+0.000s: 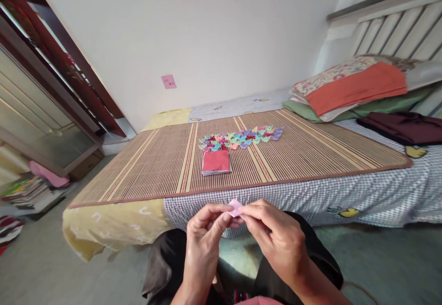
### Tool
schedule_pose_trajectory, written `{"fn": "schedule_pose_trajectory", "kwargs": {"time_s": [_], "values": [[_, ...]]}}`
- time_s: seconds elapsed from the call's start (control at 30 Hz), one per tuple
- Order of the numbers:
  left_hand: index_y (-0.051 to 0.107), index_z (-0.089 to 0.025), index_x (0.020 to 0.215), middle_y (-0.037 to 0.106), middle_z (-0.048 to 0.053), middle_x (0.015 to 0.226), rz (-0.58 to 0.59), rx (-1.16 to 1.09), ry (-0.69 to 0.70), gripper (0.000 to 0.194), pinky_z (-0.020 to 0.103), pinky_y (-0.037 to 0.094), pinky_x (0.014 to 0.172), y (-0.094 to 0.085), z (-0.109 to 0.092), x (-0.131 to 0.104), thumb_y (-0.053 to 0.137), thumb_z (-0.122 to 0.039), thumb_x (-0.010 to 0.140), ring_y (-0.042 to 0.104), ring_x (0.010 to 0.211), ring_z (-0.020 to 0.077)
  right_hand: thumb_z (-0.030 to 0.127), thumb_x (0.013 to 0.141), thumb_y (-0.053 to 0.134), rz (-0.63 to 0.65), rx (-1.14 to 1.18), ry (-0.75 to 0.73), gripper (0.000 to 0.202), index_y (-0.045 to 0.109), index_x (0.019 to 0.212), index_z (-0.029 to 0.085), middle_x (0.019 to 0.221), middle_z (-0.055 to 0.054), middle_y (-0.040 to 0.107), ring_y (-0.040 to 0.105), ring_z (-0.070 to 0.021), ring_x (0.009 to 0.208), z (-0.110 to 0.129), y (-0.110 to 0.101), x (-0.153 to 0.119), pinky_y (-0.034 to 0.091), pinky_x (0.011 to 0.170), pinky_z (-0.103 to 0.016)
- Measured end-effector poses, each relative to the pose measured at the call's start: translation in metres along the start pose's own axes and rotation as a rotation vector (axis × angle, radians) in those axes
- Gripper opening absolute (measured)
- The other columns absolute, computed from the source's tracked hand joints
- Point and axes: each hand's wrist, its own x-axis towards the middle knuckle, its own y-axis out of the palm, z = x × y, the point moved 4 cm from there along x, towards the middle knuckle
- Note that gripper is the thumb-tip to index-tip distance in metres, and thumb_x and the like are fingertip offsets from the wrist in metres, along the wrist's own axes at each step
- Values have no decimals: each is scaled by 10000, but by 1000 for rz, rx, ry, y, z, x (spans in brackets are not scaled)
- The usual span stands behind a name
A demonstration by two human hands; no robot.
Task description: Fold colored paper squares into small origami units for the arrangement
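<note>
A small pink folded paper (235, 207) is held up between my two hands, in front of the bed's near edge. My left hand (206, 236) pinches its left side between thumb and fingers. On the other side, my right hand (276, 233) grips the paper's right corner with thumb and forefinger. Beyond them on the mat lies a stack of square paper (216, 161) with a red sheet on top. Just behind the stack, many small folded paper pieces (245, 138) in several colours are spread in rows.
A striped bamboo mat (152, 167) covers much of the bed. Pillows and folded cloths (359, 89) lie at the right, beside dark clothing (404, 127). A pink note (168, 82) is on the wall. Books (26, 192) are piled at the far left.
</note>
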Motion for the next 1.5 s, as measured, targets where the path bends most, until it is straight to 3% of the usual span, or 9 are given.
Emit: {"fn": "schedule_pose_trajectory", "kwargs": {"time_s": [0.13, 0.47, 0.67, 1.0, 1.27, 1.5], "values": [[855, -205, 838, 805, 41, 750, -43, 30, 38, 124, 247, 618, 731, -3, -1, -1, 889, -322, 812, 745, 712, 174, 83, 1013, 594, -4, 91, 127, 227, 733, 1021, 263, 858, -25, 736, 719, -167, 727, -2, 4, 2, 608, 654, -271], [859, -206, 823, 820, 60, 835, -102, 91, 102, 119, 259, 628, 718, -8, 1, -2, 897, -316, 799, 754, 753, 192, 144, 995, 658, 18, 193, 214, 110, 685, 940, 235, 883, -15, 709, 699, -163, 794, -14, 15, -2, 578, 724, -262], [830, -187, 805, 814, 60, 823, -109, 67, 77, 159, 261, 633, 728, -6, 3, -1, 910, -323, 782, 760, 759, 193, 191, 1011, 634, 22, 274, 346, 193, 652, 820, 214, 831, -18, 659, 673, -171, 785, -15, 19, -2, 542, 716, -273], [776, -172, 776, 776, 35, 759, -125, 69, 36, 208, 265, 632, 758, -6, 6, -2, 903, -335, 800, 759, 759, 184, 197, 1001, 640, 2, 259, 372, 226, 623, 777, 213, 780, -6, 637, 639, -165, 752, -13, 23, -1, 517, 713, -271], [763, -164, 740, 791, 52, 773, -173, 63, 88, 199, 270, 627, 746, -1, 5, -4, 904, -298, 785, 751, 752, 190, 225, 1005, 624, 20, 271, 399, 224, 615, 782, 208, 781, -9, 634, 639, -167, 753, -17, 23, -3, 522, 720, -281], [742, -171, 760, 796, 52, 793, -151, 85, 122, 190, 272, 634, 745, -5, 8, -1, 891, -281, 804, 767, 765, 193, 320, 969, 692, 33, 375, 558, 222, 633, 789, 204, 772, -20, 673, 671, -176, 738, -24, 27, -5, 541, 695, -278]]}}
